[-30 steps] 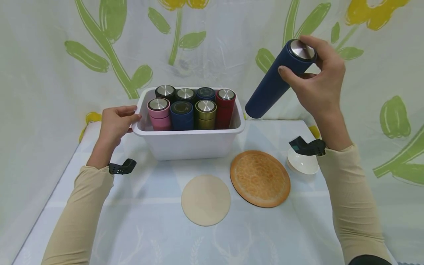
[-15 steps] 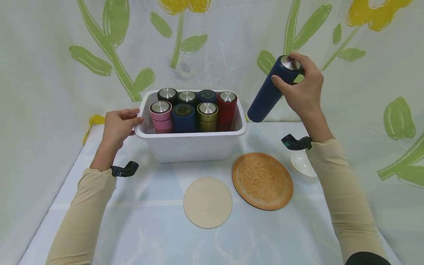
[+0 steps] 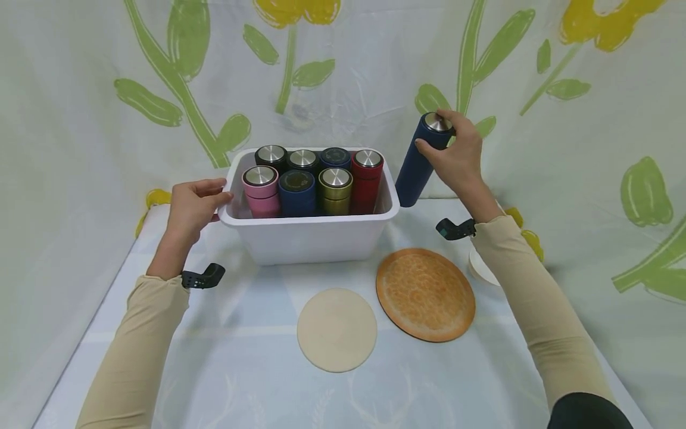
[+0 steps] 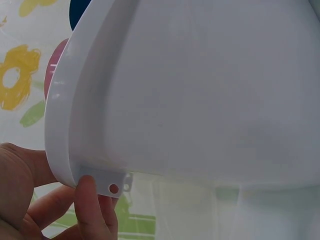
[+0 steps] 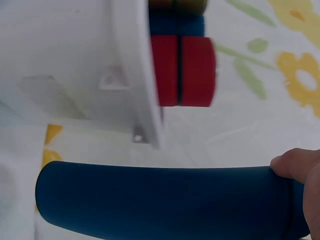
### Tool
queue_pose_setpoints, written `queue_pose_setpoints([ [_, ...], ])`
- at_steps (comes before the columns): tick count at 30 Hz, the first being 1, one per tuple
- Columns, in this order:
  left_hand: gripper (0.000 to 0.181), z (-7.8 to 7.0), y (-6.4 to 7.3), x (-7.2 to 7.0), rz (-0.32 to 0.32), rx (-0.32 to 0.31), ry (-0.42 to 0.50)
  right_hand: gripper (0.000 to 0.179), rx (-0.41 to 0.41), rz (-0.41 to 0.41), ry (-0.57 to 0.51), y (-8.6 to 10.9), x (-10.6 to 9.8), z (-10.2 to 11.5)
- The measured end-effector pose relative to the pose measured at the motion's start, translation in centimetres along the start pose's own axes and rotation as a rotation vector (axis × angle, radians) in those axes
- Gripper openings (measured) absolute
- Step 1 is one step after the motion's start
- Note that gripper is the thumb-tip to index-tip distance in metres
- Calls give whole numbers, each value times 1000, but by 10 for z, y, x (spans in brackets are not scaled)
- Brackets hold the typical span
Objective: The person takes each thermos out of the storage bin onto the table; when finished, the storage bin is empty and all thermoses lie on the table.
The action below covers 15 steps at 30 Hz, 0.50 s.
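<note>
My right hand grips a tall navy thermos flask by its silver-lidded top, with thumb and fingers around it. The flask is tilted and off the table, just right of a white plastic tub. My left hand pinches the tub's left rim, thumb on one side and fingers beneath, as the left wrist view also shows. Inside the tub stand several flasks, among them a pink one, a blue one, a gold one and a red one. Their lower parts are hidden by the tub wall.
A round browned-bread-patterned mat lies on the table right of the tub. A pale beige disc lies in front. Behind my right forearm a white bowl is partly hidden. A flower-printed curtain hangs behind the table.
My right hand has come down and left with the navy flask, which now hangs closer to the tub and more upright. The left hand keeps its hold on the rim.
</note>
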<state>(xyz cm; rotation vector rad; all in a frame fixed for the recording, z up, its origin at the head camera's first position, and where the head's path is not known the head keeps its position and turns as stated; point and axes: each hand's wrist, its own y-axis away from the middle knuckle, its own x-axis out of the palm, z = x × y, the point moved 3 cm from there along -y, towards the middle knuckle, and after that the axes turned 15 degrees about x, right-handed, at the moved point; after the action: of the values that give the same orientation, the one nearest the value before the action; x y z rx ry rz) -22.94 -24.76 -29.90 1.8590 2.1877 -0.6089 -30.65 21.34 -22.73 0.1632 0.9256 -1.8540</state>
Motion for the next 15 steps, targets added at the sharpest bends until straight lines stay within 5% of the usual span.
queue_pose_setpoints([
  [15, 51, 0, 0, 1, 0, -18, 3, 60, 68, 95, 39, -6, 48, -35],
])
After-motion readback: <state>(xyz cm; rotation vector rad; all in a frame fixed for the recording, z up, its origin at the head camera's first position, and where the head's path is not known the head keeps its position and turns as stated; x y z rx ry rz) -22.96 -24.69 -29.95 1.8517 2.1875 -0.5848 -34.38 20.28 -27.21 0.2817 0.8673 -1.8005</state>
